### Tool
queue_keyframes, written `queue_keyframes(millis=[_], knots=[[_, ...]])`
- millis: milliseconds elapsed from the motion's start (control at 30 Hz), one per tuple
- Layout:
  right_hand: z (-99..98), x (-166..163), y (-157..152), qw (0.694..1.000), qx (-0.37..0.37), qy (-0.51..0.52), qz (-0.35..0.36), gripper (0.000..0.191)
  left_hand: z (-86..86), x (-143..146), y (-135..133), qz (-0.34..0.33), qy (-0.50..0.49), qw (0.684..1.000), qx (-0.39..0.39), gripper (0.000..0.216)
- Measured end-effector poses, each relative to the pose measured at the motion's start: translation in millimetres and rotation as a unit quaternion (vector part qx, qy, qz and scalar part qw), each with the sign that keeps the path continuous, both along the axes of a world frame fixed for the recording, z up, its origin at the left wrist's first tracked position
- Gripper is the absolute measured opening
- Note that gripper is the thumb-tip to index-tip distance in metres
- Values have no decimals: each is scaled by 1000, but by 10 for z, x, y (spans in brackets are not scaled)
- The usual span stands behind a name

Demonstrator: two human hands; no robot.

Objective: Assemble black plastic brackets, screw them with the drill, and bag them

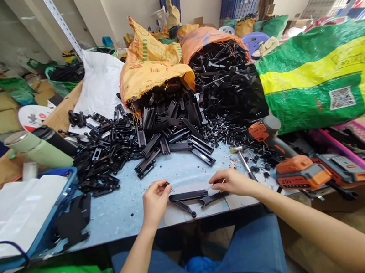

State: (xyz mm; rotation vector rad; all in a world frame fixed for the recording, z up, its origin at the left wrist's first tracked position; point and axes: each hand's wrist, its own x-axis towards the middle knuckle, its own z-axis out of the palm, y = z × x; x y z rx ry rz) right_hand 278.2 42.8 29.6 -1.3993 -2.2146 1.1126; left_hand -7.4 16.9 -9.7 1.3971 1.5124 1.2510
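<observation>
At six o'clock on our bench (112,217), the black bar (188,195) lies between our left grip (155,200), pinched on a small dark piece (167,184), and our right grip (233,182), fingertips together, hold unclear; we'd best keep the bar steady.

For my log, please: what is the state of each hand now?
Left hand: closed, pinching a small dark part.
Right hand: pinched closed; anything held cannot be told.
</observation>
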Motion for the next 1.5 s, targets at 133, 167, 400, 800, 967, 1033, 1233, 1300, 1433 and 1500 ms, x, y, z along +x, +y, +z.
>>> queue_keyframes(millis=[133,167,400,800,967,1033,1233,1300,1433,1500], knots=[[162,-250,-59,990,44,-121,56,16,-111,-51,-267,35,24,999,16,21],[192,-305,-65,982,73,-164,67,15,-102,-34,-293,38,58,997,40,19],[316,-591,-159,915,170,-325,170,12,-5,33,-330,-7,277,950,145,13],[-112,-241,-361,945,239,-156,159,27,-178,-3,-441,-52,470,846,248,26],[-351,-64,-394,948,273,-76,146,40,-233,3,-450,-57,477,839,255,30],[-424,-25,-374,949,268,-64,153,45,-209,3,-440,-72,484,835,252,30],[-496,34,-321,945,257,-96,178,49,-119,-45,-464,-103,469,845,234,30],[-500,37,-305,940,265,-106,187,49,-92,4,-490,-86,486,841,221,32],[-512,58,-271,926,294,-146,187,47,-53,285,-404,-116,524,814,220,38],[-476,85,-253,922,306,-186,144,48,-29,439,-287,-183,524,804,213,39]])
